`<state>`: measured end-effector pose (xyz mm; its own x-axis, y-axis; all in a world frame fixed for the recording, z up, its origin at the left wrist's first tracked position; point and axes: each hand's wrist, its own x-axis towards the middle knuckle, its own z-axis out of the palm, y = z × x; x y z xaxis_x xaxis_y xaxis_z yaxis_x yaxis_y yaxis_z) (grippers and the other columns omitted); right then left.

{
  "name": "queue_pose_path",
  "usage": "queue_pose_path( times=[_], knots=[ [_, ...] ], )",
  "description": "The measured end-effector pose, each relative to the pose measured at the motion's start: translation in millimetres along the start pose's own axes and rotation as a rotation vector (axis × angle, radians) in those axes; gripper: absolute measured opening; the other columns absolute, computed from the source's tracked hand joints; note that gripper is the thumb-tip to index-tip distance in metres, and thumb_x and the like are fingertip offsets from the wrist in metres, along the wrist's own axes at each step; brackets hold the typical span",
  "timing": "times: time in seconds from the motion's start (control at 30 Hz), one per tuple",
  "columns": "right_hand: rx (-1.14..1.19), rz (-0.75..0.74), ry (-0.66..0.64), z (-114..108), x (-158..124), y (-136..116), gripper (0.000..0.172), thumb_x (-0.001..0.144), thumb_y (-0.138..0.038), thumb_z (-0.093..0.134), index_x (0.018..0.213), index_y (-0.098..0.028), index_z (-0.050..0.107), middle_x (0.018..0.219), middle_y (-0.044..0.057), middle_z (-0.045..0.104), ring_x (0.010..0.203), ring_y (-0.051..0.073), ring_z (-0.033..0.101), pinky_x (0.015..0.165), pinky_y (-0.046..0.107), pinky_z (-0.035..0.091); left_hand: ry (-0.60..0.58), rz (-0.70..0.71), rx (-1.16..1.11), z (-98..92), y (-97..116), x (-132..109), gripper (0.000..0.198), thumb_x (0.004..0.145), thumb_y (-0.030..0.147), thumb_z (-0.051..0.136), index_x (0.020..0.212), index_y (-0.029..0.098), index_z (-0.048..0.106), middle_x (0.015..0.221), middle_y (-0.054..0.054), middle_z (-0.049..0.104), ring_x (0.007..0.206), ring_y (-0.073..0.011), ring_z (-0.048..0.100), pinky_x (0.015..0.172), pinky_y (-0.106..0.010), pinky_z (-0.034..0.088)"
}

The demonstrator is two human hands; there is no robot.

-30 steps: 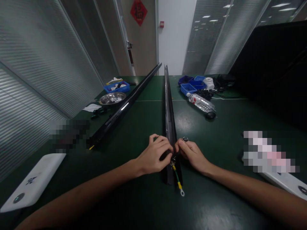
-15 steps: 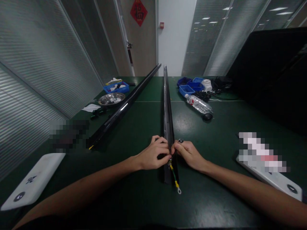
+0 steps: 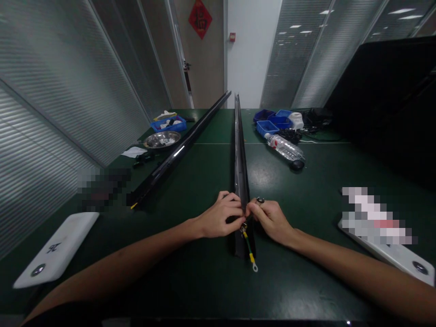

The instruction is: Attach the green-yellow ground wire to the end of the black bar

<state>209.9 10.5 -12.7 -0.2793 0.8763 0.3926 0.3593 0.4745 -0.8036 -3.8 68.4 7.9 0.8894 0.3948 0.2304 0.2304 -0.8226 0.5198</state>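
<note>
A long black rail runs down the middle of the green table toward me. My left hand is closed on the rail's left side near its near end. My right hand pinches at the rail's right side, fingertips meeting the left hand's over the channel. A green-and-yellow wire with a ring terminal hangs out of the rail's near end just below my fingers. A small dark ring-shaped part sits by my right knuckles.
A second black rail lies angled to the left. White flat devices lie at the near left and near right. Farther back are a metal bowl, blue bins, a plastic bottle and cables.
Both hands stay at the same spot on the rail with only small finger movement. The view has shifted slightly.
</note>
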Motion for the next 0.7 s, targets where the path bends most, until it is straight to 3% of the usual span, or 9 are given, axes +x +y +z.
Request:
queue_pose_path(
  times=[0.4, 0.7],
  knots=[
    [0.009, -0.033, -0.059, -2.6, 2.3, 2.8, 0.053, 0.113, -0.045, 0.038, 0.084, -0.017, 0.072, 0.069, 0.0, 0.057, 0.062, 0.014, 0.053, 0.067, 0.026, 0.044, -0.011, 0.004, -0.037, -2.5, 2.8, -0.5, 0.013, 0.098, 0.024, 0.056, 0.093, 0.02, 0.066, 0.099, -0.003, 0.071, 0.113, -0.0234, 0.054, 0.103, -0.042, 0.028],
    [-0.024, 0.016, 0.035, 2.0, -0.8, 0.9, 0.048, 0.111, -0.042, 0.043, 0.077, -0.017, 0.066, 0.061, -0.003, 0.052, 0.054, 0.012, 0.052, 0.058, 0.025, 0.039, -0.016, 0.009, -0.02, -0.2, 1.5, -0.6, 0.017, 0.102, 0.023, 0.052, 0.09, 0.02, 0.065, 0.097, -0.003, 0.071, 0.113, -0.0225, 0.054, 0.106, -0.041, 0.028]
  ],
)
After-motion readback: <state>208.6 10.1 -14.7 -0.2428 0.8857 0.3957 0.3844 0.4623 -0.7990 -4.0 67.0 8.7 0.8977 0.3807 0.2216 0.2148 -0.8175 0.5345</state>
